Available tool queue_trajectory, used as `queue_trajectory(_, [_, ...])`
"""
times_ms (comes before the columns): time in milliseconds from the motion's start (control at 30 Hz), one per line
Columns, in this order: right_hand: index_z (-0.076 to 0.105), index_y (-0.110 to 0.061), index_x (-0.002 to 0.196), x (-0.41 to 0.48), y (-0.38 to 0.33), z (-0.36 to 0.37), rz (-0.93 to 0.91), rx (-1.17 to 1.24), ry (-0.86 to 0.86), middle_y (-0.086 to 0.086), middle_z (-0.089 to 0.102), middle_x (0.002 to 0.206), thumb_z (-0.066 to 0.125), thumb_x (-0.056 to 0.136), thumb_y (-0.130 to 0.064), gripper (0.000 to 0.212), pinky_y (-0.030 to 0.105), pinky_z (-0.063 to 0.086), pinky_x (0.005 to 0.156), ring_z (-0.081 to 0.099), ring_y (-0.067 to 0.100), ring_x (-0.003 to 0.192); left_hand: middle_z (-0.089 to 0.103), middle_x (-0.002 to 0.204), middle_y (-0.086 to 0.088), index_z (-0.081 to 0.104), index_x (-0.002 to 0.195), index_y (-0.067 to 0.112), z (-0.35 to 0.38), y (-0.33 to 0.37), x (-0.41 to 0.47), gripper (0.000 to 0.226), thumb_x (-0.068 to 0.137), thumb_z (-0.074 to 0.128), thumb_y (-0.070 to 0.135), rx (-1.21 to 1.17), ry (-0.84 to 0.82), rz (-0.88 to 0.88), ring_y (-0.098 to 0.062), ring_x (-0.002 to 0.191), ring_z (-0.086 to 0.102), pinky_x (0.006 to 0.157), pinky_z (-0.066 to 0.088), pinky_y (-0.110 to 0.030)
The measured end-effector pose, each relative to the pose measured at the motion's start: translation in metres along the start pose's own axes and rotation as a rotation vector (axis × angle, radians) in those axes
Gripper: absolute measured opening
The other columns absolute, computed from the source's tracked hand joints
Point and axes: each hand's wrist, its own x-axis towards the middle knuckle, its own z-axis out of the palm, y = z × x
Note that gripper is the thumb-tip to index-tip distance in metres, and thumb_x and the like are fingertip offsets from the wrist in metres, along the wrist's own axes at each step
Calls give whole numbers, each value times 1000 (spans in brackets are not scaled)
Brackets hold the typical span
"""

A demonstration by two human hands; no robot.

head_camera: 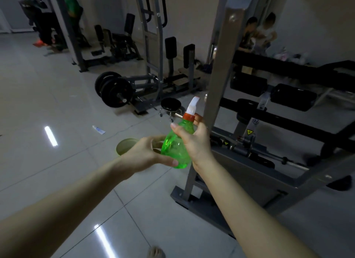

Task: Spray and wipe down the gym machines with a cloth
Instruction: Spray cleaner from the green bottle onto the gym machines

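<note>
1. One green spray bottle [175, 148] is held in mid-air at frame centre, its white trigger head [192, 105] tilted toward 1 o'clock.
2. The right hand [194, 142] is wrapped around the bottle's upper body and neck, fingers [175, 128] curled closed on it.
3. The left hand [143, 154] cups the bottle's lower half from 9 o'clock, with the thumb pressed under the base; the fingers are half closed against the plastic.
4. No cloth can be made out.
5. One grey machine frame [221, 88] stands just beyond the bottle at 3 o'clock.
6. One round floor recess [125, 145] lies behind the left hand.
7. One stack of weight plates [115, 89] is seen at 11 o'clock.
</note>
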Motion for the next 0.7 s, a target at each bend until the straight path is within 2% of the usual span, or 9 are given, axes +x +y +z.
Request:
queue_trajectory(100, [54,-23,133,38,17,31,-6,2,4,-7,64,124,88,77,-34,66,46,51,106,64,14,117,77,114,0,69,125,26,-39,-18,31,62,68,92,21,13,-1,-16,-18,112,70,111,46,-47])
queue_trajectory(233, [53,-23,135,92,34,71,26,1,52,-1,64,127,87,67,-50,80,47,52,105,64,17,118,76,115,0,69,124,28,-93,-35,81,62,66,92,24,43,-54,-59,-20,112,70,111,46,-49])
queue_trajectory(333, [51,-19,138,124,44,96,35,-2,94,3,63,130,87,67,-50,85,45,51,106,63,17,120,77,114,0,70,121,25,-126,-49,112,61,65,93,26,44,-65,-69,-21,110,71,108,48,-49])
queue_trajectory(400, [52,-18,136,142,52,111,44,-6,124,4,64,128,87,65,-52,86,47,52,105,64,18,118,77,113,-1,70,121,23,-145,-59,131,58,68,93,17,35,-97,-80,-21,109,71,106,51,-43])
queue_trajectory(567, [50,-25,139,177,66,144,72,-4,199,-3,63,130,86,63,-55,89,46,51,107,64,13,119,76,110,-9,69,120,13,-187,-83,172,55,71,87,-3,-39,-189,-73,-24,105,72,87,55,-24])
queue_trajectory(700, [52,-27,137,209,77,179,62,-28,331,2,65,130,88,63,-56,87,51,52,104,66,18,118,76,114,-5,68,124,19,-230,-104,213,60,70,91,4,-39,-317,-36,-23,111,70,101,54,-36])
